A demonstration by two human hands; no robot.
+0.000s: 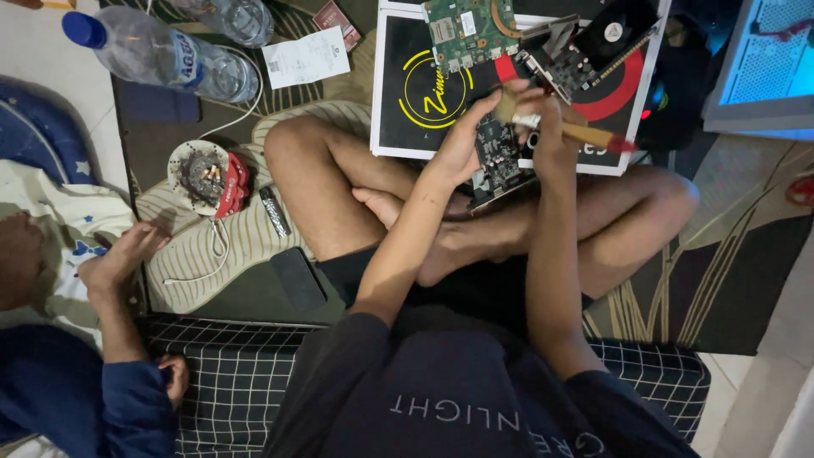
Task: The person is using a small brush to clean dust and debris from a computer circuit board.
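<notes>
I sit cross-legged on a patterned rug. My left hand (462, 136) holds a dark circuit board (498, 161) by its left edge, above my shins. My right hand (543, 119) grips a paintbrush (585, 134) with a wooden handle and red end, its bristles against the top of the board. Just beyond my hands lies a black and white box (407, 102) carrying a green circuit board (466, 30) and a graphics card with a fan (593, 51).
A second person lies at the left, a hand (119, 259) raised. Two plastic bottles (161, 53), a full ashtray (202, 175), a red pack, a lighter (275, 212), a phone (298, 278), a white cable and a paper slip are on the rug. A lit computer case (763, 68) stands at right.
</notes>
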